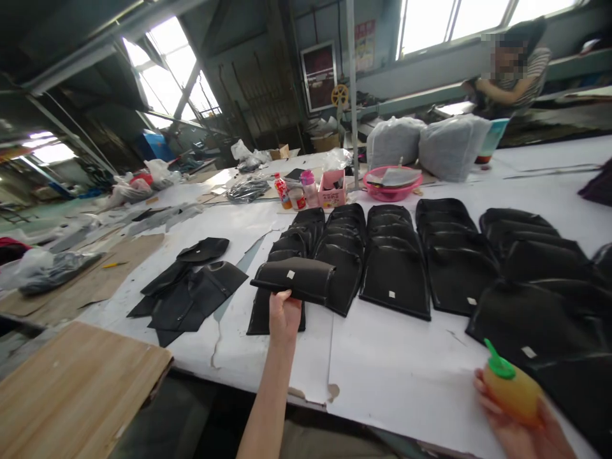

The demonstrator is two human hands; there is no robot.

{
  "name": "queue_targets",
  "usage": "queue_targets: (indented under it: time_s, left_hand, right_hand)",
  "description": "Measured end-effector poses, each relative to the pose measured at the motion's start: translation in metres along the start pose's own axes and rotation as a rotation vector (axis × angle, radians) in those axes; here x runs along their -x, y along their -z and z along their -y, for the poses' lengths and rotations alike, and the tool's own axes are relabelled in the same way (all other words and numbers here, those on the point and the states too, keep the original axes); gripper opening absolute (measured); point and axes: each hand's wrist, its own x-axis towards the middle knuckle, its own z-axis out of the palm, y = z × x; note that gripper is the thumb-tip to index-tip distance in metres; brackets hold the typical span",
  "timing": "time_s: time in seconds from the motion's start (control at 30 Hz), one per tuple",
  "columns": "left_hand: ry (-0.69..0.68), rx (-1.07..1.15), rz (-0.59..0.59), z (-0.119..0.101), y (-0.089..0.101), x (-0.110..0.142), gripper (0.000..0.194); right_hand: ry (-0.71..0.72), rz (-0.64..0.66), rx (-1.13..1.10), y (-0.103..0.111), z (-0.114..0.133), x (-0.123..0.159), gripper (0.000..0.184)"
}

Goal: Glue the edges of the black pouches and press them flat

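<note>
My left hand [285, 313] grips the near edge of a black leather-like piece [306, 275] that is curled over and bears a small white label. It is held above the rows of similar black pieces [394, 277] laid overlapping on the white table. Low at the right, my right hand [514, 414] is wrapped around a squeeze bottle [514, 389] with a green nozzle cap and yellow-orange contents. The nozzle points up and to the left. Right beside that hand lie more black pieces [540, 319].
Loose black pieces [191, 293] lie in a heap at the left. A wooden board [81, 389] juts in at the lower left. Farther back stand a pink basin [389, 191], a pink box [333, 194], drink bottles [282, 191] and wrapped bundles [452, 146]. A person [514, 70] is at the far right.
</note>
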Motion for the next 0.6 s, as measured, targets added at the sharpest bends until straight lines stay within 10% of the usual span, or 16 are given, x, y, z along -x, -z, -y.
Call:
queue_targets:
  time_s: [0.2, 0.6]
  left_hand:
    - [0.060, 0.016, 0.023, 0.037, -0.027, 0.000, 0.037]
    - [0.272, -0.037, -0.123, 0.085, 0.003, 0.071, 0.023]
  right_hand:
    - [-0.022, -0.007, -0.051, 0.002, -0.007, 0.000, 0.045]
    - [-0.036, 0.044, -0.080, 0.009, -0.011, 0.001, 0.057]
